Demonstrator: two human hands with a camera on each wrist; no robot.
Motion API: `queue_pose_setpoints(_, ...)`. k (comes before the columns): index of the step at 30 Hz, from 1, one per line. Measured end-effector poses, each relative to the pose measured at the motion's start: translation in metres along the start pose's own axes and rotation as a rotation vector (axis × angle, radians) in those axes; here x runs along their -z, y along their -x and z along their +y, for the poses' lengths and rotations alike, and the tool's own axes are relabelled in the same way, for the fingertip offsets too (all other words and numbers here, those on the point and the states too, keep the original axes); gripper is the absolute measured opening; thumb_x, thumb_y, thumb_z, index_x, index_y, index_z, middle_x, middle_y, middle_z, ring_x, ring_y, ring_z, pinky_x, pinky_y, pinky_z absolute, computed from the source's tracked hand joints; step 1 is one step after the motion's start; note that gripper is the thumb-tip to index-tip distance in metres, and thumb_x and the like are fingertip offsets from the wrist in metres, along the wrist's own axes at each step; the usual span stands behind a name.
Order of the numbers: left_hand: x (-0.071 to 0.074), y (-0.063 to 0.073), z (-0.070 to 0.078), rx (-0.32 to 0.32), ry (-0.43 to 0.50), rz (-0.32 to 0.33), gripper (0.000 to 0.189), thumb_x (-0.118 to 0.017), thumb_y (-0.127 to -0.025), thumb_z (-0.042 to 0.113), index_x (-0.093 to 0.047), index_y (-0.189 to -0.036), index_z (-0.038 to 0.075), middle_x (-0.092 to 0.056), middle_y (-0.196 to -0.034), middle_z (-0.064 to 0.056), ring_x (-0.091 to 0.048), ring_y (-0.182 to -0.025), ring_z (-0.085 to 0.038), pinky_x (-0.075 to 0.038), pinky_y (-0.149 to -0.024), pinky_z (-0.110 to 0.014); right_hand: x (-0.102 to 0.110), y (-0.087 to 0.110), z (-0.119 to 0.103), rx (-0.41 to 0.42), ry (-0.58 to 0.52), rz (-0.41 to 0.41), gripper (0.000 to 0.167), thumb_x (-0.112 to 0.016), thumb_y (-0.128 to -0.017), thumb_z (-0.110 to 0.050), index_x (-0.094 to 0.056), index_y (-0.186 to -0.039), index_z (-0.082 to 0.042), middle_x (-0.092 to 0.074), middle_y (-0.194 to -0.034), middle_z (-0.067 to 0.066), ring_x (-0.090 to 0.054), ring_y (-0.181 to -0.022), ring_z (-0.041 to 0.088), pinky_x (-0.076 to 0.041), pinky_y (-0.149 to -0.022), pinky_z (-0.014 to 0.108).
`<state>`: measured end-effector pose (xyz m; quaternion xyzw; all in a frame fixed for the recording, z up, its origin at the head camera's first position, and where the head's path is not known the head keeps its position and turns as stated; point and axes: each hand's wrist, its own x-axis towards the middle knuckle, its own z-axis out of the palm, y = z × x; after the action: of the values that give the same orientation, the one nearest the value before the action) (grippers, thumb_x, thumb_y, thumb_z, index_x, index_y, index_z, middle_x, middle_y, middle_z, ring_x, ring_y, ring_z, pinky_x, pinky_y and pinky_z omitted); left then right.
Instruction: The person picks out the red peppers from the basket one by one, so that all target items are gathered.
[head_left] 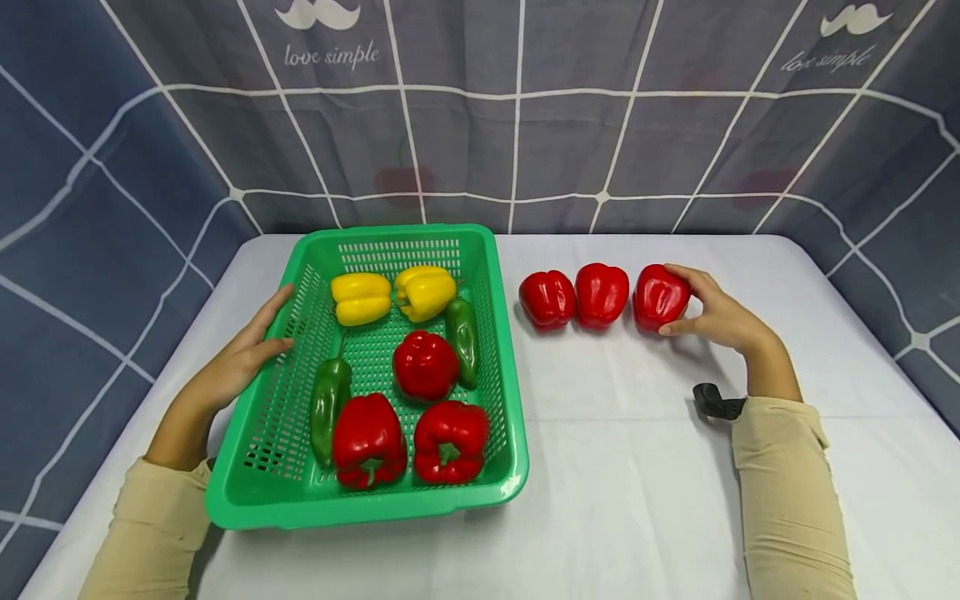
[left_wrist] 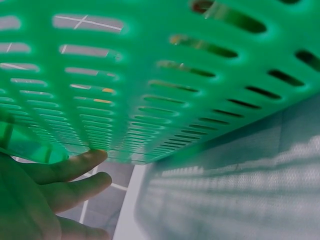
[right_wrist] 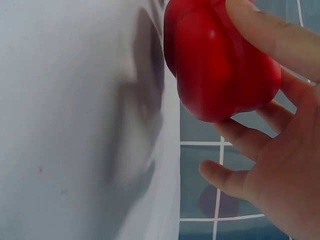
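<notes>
My right hand (head_left: 716, 314) holds a red bell pepper (head_left: 660, 297) between thumb and fingers, at the right end of a row. The right wrist view shows this red bell pepper (right_wrist: 220, 65) close up, the thumb across one side and fingertips behind. Two more red bell peppers (head_left: 547, 300) (head_left: 602, 296) sit to its left. My left hand (head_left: 238, 360) rests at the left rim of a green plastic basket (head_left: 517, 467), fingertips on the rim. In the left wrist view, its fingers (left_wrist: 75, 192) stretch out nearly straight beside the slotted wall.
Inside the basket lie two yellow bell peppers (head_left: 362, 298) (head_left: 424, 292), two long green peppers (head_left: 330, 408) (head_left: 462, 342) and three red bell peppers (head_left: 426, 367). A black strap (head_left: 717, 402) sticks out at the right wrist. A grey checked curtain (head_left: 555, 150) borders the white table (head_left: 600, 500).
</notes>
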<state>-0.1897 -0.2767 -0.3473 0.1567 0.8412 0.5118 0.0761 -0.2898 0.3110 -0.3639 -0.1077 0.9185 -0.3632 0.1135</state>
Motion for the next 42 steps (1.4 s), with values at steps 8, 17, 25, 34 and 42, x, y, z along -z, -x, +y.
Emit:
queue_pose_setpoints(8, 0.0004, 0.0017, 0.0010, -0.001, -0.001, -0.012, 0.066, -0.034, -0.096, 0.009, 0.005, -0.148, 0.021, 0.010, -0.153, -0.009, -0.017, -0.126, 0.001, -0.029, -0.085, -0.002, -0.0006, -0.0007, -0.0008, -0.007, 0.006, -0.005, 0.097, -0.076, -0.072, -0.017, -0.014, -0.147, -0.020, -0.014, -0.148, 0.018, -0.013, -0.134, 0.040, -0.019, -0.099, 0.066)
queue_pose_setpoints(17, -0.0002, 0.0006, 0.0003, -0.001, 0.010, -0.007, 0.066, -0.035, -0.096, 0.009, 0.005, -0.148, 0.021, 0.011, -0.153, -0.009, -0.011, -0.132, -0.005, -0.024, -0.096, -0.007, -0.0017, -0.0026, 0.0004, -0.008, 0.016, -0.013, 0.097, -0.076, -0.072, -0.016, -0.015, -0.147, -0.018, -0.015, -0.147, 0.019, -0.013, -0.133, 0.040, -0.021, -0.099, 0.066)
queue_pose_setpoints(25, 0.0001, -0.0006, 0.0006, 0.010, 0.005, 0.009, 0.068, -0.036, -0.095, 0.007, 0.004, -0.148, 0.020, 0.011, -0.153, -0.008, 0.000, -0.136, -0.020, -0.020, -0.090, -0.002, -0.0033, -0.0015, -0.0015, -0.008, 0.024, -0.021, 0.097, -0.076, -0.072, -0.017, -0.015, -0.147, -0.017, -0.016, -0.146, 0.019, -0.014, -0.132, 0.040, -0.022, -0.099, 0.065)
queue_pose_setpoints(34, -0.0006, 0.0002, 0.0002, 0.007, 0.005, 0.012, 0.067, -0.036, -0.095, 0.007, 0.004, -0.148, 0.020, 0.011, -0.153, -0.008, -0.001, -0.135, -0.019, -0.021, -0.086, 0.000, -0.0031, -0.0010, -0.0016, -0.024, 0.018, -0.036, 0.101, -0.075, -0.072, -0.017, -0.008, -0.148, -0.015, -0.011, -0.147, 0.022, -0.011, -0.133, 0.042, -0.019, -0.098, 0.067)
queue_pose_setpoints(42, -0.0005, -0.0004, -0.0001, 0.003, 0.018, 0.012, 0.068, -0.036, -0.095, 0.007, 0.004, -0.148, 0.019, 0.011, -0.153, -0.009, 0.003, -0.137, -0.023, -0.014, -0.106, -0.017, -0.0033, 0.0003, -0.0003, -0.004, 0.008, -0.033, 0.101, -0.076, -0.071, -0.016, -0.009, -0.147, -0.013, -0.011, -0.146, 0.022, -0.009, -0.133, 0.042, -0.019, -0.098, 0.068)
